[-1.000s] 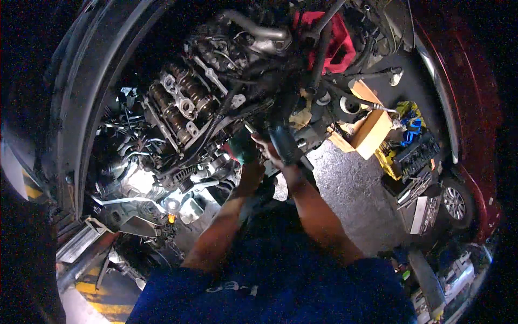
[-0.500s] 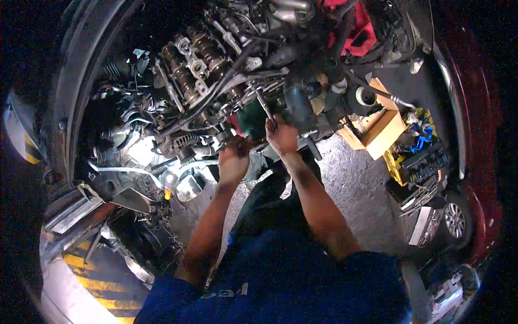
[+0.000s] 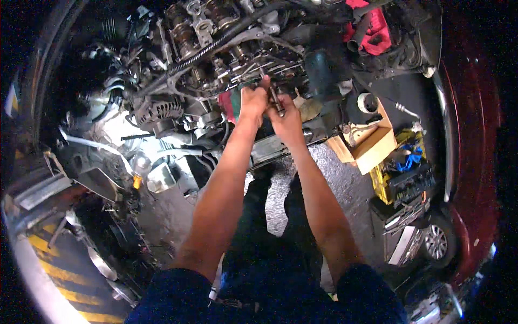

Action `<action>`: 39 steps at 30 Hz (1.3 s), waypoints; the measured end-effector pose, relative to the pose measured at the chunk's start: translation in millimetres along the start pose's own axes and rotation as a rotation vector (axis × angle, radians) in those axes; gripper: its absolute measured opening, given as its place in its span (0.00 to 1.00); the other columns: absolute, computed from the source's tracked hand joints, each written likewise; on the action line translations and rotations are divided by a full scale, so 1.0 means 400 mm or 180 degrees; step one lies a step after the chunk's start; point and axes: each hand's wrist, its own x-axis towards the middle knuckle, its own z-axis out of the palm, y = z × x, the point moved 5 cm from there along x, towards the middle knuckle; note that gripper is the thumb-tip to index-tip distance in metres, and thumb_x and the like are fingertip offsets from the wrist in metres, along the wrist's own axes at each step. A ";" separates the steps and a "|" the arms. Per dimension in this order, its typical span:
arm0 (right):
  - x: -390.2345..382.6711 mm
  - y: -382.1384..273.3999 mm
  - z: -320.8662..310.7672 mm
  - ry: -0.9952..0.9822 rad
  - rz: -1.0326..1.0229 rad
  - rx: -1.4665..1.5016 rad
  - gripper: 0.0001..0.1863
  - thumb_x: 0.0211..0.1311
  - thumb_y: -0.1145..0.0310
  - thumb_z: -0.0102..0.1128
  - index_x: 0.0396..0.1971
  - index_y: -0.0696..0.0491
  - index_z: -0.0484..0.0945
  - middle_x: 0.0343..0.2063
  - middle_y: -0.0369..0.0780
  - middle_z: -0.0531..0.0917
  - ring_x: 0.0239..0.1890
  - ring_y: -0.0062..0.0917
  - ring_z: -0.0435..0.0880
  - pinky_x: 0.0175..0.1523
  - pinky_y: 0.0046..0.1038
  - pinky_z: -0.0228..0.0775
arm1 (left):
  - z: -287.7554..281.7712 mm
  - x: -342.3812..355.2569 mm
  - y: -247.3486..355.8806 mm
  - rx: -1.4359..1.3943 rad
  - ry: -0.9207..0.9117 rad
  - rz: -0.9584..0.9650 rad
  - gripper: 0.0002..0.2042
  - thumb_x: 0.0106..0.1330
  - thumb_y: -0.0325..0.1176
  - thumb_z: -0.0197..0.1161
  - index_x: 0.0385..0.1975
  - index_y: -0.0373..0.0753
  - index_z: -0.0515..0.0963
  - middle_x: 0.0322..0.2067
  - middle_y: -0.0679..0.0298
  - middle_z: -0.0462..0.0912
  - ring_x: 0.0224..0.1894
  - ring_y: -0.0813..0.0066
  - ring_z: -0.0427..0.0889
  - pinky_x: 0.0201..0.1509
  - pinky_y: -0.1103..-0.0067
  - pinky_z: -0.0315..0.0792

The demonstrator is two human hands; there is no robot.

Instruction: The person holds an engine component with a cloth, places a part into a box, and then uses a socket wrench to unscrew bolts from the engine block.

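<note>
My right hand (image 3: 287,122) is closed round a slim metal ratchet-like tool (image 3: 277,102), which slants up and away towards the engine. Beside it, my left hand (image 3: 253,101) is closed near the tool's far end, fingertips on small parts I cannot make out. Both hands are over the near side of an opened engine (image 3: 232,54), close to several thin metal rods or pipes. A red and green cloth (image 3: 229,106) lies just left of my left hand. Exposed camshafts (image 3: 183,38) show at the top.
A black corrugated hose (image 3: 210,47) crosses the engine. An open cardboard box (image 3: 372,146) with a tape roll (image 3: 367,102) stands at right, near a yellow tool case (image 3: 382,178) and a wheel (image 3: 437,240). At left are a lit lamp (image 3: 140,164) and an alternator-like part (image 3: 156,110).
The view has shifted, and both my hands have reached farther forward. My left hand has come up close beside the right one, which still holds the tool.
</note>
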 end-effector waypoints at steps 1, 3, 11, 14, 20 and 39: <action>-0.012 -0.001 -0.005 -0.0077 -0.0012 0.0010 0.08 0.59 0.69 0.59 0.36 0.55 0.75 0.23 0.39 0.78 0.24 0.31 0.78 0.29 0.34 0.69 | -0.010 0.008 -0.015 -0.0343 -0.0201 -0.0196 0.15 0.68 0.42 0.61 0.33 0.34 0.81 0.25 0.67 0.82 0.19 0.81 0.71 0.21 0.80 0.63; -0.031 -0.035 -0.032 -0.0373 -0.1175 -0.1326 0.18 0.55 0.72 0.62 0.46 0.56 0.72 0.31 0.45 0.82 0.36 0.42 0.81 0.42 0.40 0.72 | -0.019 0.021 -0.031 -0.0402 -0.0393 -0.0249 0.15 0.70 0.44 0.58 0.29 0.38 0.80 0.23 0.67 0.81 0.17 0.81 0.68 0.18 0.80 0.60; -0.061 0.098 0.050 -0.1151 0.2373 0.4544 0.06 0.58 0.77 0.58 0.33 0.51 0.72 0.17 0.29 0.66 0.20 0.15 0.63 0.32 0.26 0.59 | 0.006 0.019 -0.052 -0.0015 -0.0397 0.0047 0.20 0.69 0.50 0.58 0.35 0.37 0.83 0.22 0.68 0.79 0.21 0.77 0.73 0.26 0.78 0.66; -0.070 0.077 0.071 -0.1054 0.2170 0.4333 0.11 0.58 0.75 0.57 0.40 0.52 0.70 0.18 0.33 0.71 0.22 0.24 0.70 0.36 0.31 0.64 | -0.012 0.030 -0.069 -0.0266 -0.0427 0.0064 0.20 0.69 0.50 0.58 0.34 0.38 0.83 0.25 0.65 0.81 0.23 0.76 0.75 0.28 0.76 0.68; -0.042 -0.014 -0.004 -0.0257 -0.1475 -0.2193 0.17 0.57 0.75 0.57 0.47 0.52 0.68 0.33 0.48 0.80 0.40 0.50 0.78 0.48 0.44 0.68 | -0.034 0.043 -0.072 0.0910 0.0327 0.1104 0.25 0.60 0.53 0.64 0.26 0.29 0.81 0.28 0.41 0.82 0.38 0.45 0.84 0.42 0.64 0.75; -0.044 0.074 0.005 -0.0959 0.0496 0.0922 0.17 0.52 0.76 0.63 0.43 0.55 0.71 0.36 0.36 0.79 0.37 0.24 0.77 0.43 0.28 0.71 | -0.021 -0.012 -0.069 0.0666 0.0020 0.0915 0.25 0.64 0.52 0.62 0.24 0.29 0.81 0.20 0.56 0.80 0.22 0.65 0.78 0.30 0.68 0.72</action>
